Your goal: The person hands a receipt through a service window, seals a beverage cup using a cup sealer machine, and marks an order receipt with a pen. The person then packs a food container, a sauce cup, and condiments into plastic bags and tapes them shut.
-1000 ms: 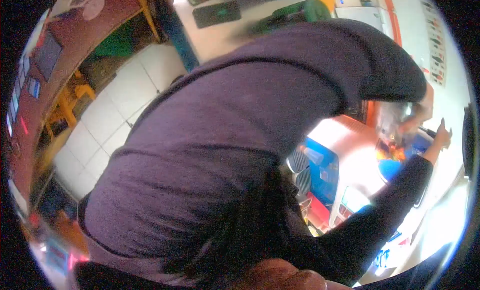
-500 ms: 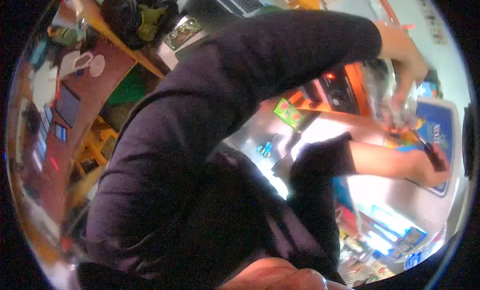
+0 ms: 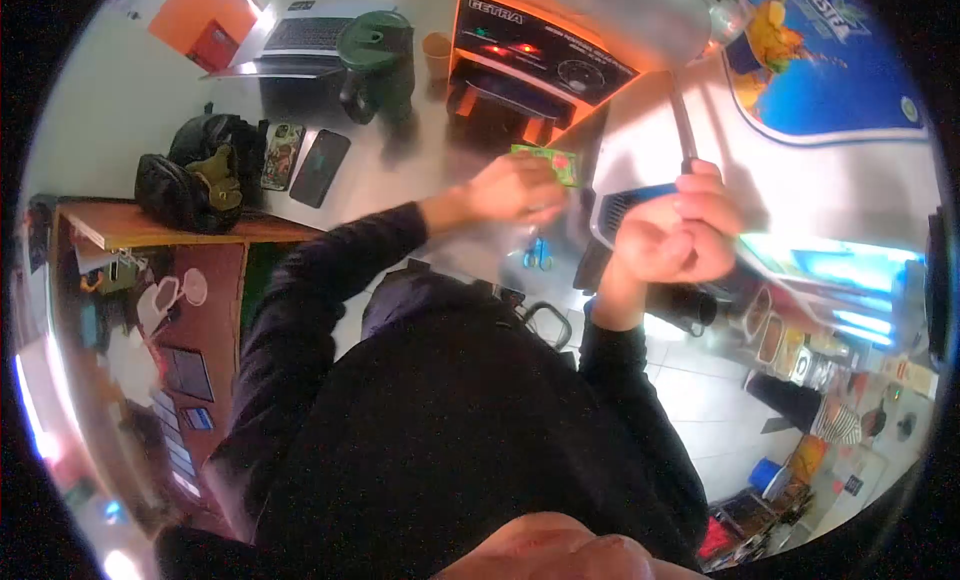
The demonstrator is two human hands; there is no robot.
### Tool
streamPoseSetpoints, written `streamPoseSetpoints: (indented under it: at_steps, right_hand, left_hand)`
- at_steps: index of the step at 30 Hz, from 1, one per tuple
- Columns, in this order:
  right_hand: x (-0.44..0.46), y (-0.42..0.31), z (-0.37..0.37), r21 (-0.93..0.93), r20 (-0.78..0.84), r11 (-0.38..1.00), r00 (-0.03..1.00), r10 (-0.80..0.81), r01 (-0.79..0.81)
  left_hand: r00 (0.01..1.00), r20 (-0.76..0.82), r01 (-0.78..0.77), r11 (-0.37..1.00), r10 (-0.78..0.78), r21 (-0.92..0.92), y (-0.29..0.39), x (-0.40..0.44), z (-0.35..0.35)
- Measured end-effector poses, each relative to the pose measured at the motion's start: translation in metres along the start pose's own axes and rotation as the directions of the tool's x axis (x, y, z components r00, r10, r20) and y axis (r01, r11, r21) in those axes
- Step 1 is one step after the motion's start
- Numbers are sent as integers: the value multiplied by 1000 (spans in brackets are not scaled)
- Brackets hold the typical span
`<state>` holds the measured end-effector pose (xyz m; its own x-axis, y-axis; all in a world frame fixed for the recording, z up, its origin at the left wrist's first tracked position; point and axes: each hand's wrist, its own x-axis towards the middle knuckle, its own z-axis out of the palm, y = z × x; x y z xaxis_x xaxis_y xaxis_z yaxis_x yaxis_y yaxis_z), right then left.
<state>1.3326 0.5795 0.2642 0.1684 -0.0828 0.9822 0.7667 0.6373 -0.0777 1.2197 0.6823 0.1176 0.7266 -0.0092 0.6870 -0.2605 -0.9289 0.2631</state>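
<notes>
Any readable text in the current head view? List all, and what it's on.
"GETRA": black panel of the orange machine.
"ESTEA": blue sheet, top right; anything before the E is unclear.
Smaller lettering on the black panel: too blurred.
Green packet: print unreadable.
Laptop keys: too small.

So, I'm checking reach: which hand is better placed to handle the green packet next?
Probably the left hand: it overlaps the green packet in view, while the right hand holds a long thin tool.
</notes>
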Motion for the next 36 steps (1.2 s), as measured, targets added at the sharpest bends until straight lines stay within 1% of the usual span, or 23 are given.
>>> streamPoseSetpoints:
  at_steps: [1,2,3,5,6,7,9,10,11,12,13,15,17,18,21,23,24,27,29,32,33,35,36]
  right_hand:
    - [1,0,-3,-19,38,999,999,-25,26]
    - [3,0,-7,-32,82,998,996,-46,48]
    - [5,0,-10,-43,131,997,989,-65,71]
    - [8,-1,-14,-58,161,996,985,-59,69]
    - [9,-2,-14,-64,179,995,982,-61,73]
    - [7,-3,-7,-35,56,999,998,-21,23]
    - [8,-2,-6,-30,57,999,998,-28,30]
    - [7,-2,-6,-26,56,999,998,-26,27]
    - [7,0,-6,-22,49,999,998,-29,30]
    - [6,0,-6,-22,46,999,999,-25,26]
    - [6,-1,-6,-22,42,1000,999,-21,22]
    - [6,-2,-7,-23,53,1000,998,-19,20]
    - [8,-3,-9,-25,84,999,996,-18,20]
    - [7,-4,-8,-25,72,1000,997,-10,12]
    - [6,-4,-5,-16,43,1000,999,1,0]
    - [5,-5,-5,-11,34,1000,999,12,-11]
    - [5,-6,-6,-28,62,1000,998,2,0]
    - [5,-7,-9,-68,116,997,993,-18,26]
    - [5,-10,-10,-82,116,997,993,-5,15]
    - [6,-14,-7,-58,47,997,997,57,-55]
    - [7,-14,-8,-61,73,996,995,64,-59]
    - [1,-7,-3,-20,9,1000,1000,8,-8]
    - [-2,-5,-1,-19,-24,1000,1000,-17,16]
  left_hand:
    - [990,23,138,990,-138,12,-9,-13,29]
    - [977,47,193,960,-206,201,-21,-27,55]
    - [959,52,239,893,-279,382,-34,-39,79]
    - [935,119,245,850,-334,467,-61,-62,123]
    - [921,144,244,826,-361,509,-63,-57,123]
    - [881,263,229,840,-394,492,-66,-53,124]
    - [749,493,213,865,-444,455,-68,-45,119]
    - [658,456,481,801,-599,357,-63,-40,113]
    - [527,442,709,662,-726,242,-58,-34,107]
    - [369,448,878,464,-814,120,-57,-33,106]
    - [411,411,899,436,-814,-36,-61,-40,113]
    - [476,320,863,366,-819,-347,-62,-50,119]
    - [568,-2,815,563,-823,-133,-51,-52,124]
    - [618,-159,780,626,-770,0,-45,-51,125]
    - [763,-25,643,755,-646,128,-23,-56,122]
    - [881,59,461,879,-470,120,-6,-58,117]
    - [923,103,359,927,-370,109,3,-59,114]
    - [904,26,427,903,-426,-49,17,-71,122]
    - [885,-15,464,884,-465,-59,25,-75,109]
    - [838,-82,535,842,-539,-66,30,-87,85]
    - [820,-122,553,829,-559,-80,28,-92,76]
    - [785,-178,581,805,-593,-118,14,-120,74]
    - [738,-181,637,759,-650,-132,12,-130,64]
